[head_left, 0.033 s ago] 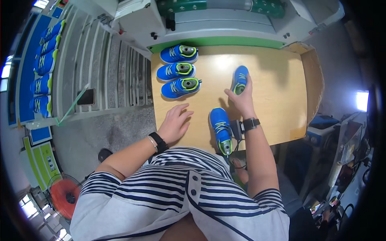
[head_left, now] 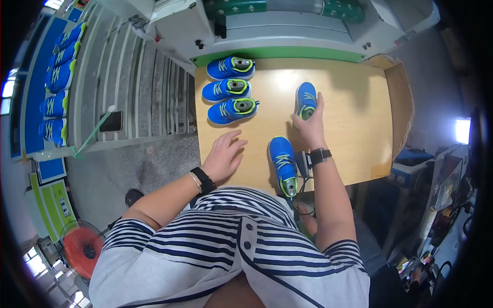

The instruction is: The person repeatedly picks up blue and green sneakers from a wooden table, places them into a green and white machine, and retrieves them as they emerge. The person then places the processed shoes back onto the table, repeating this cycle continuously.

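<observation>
My right hand (head_left: pixel 311 122) is round the heel end of a blue sneaker (head_left: pixel 306 95), thumb on one side and fingers along the other. The sneaker's toe points away from me. Closer to my body, a second blue sneaker (head_left: pixel 282 161) lies toe-away, with a grey last (head_left: pixel 289 186) in its lime-edged opening. My left hand (head_left: pixel 225 155) rests by the table's left side, fingers apart and holding nothing. Beyond it, three more sneakers (head_left: pixel 231 111) form a column with their toes to the left; lasts show inside them.
The wooden table (head_left: pixel 349 138) has a cardboard wall (head_left: pixel 401 108) on its right. A pale machine (head_left: pixel 287 33) stands behind. Several blue sneakers (head_left: pixel 60 77) line a rack at left, near a phone-like dark slab (head_left: pixel 112 121). A red fan (head_left: pixel 84 250) stands lower left.
The sneaker at my right hand has shifted slightly left on the table, and my right thumb now lies closer against it. My left hand stays almost still.
</observation>
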Available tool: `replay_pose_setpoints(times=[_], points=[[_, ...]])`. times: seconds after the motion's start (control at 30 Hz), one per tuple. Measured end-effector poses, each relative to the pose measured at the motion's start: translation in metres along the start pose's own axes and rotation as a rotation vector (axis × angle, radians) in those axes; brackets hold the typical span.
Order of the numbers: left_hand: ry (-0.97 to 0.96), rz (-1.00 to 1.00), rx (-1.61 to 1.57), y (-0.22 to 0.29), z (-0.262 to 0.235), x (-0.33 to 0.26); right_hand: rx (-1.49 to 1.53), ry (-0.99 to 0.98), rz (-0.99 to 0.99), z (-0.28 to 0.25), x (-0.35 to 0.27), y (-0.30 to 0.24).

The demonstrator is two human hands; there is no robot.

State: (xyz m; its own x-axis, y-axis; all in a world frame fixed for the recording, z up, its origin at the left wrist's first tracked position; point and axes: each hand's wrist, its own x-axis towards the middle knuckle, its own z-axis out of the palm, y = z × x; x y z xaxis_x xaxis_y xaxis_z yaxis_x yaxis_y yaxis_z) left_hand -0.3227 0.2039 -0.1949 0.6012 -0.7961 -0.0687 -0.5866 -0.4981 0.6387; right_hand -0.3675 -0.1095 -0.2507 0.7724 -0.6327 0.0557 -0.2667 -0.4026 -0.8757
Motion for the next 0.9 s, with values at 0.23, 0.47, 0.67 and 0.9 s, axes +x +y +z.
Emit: replay_pose_setpoints(times=[0.23,0.47,0.67,0.9], points=[[0.092,-0.103,0.055,-0.015,-0.012,-0.032,-0.005,-0.059,0.128,-0.024,-0.033,-0.004],[0.161,-0.146,0.1,-0.035,-0.014,-0.053,-0.091,-0.074,0.198,-0.058,-0.073,-0.003],[0.368,-0.05,0.037,-0.034,-0.028,0.012,0.123,-0.042,0.261,-0.087,-0.081,-0.005],[0.216,-0.15,0.091,-0.044,-0.029,0.078,0.213,-0.086,0.246,-0.086,-0.085,-0.063]])
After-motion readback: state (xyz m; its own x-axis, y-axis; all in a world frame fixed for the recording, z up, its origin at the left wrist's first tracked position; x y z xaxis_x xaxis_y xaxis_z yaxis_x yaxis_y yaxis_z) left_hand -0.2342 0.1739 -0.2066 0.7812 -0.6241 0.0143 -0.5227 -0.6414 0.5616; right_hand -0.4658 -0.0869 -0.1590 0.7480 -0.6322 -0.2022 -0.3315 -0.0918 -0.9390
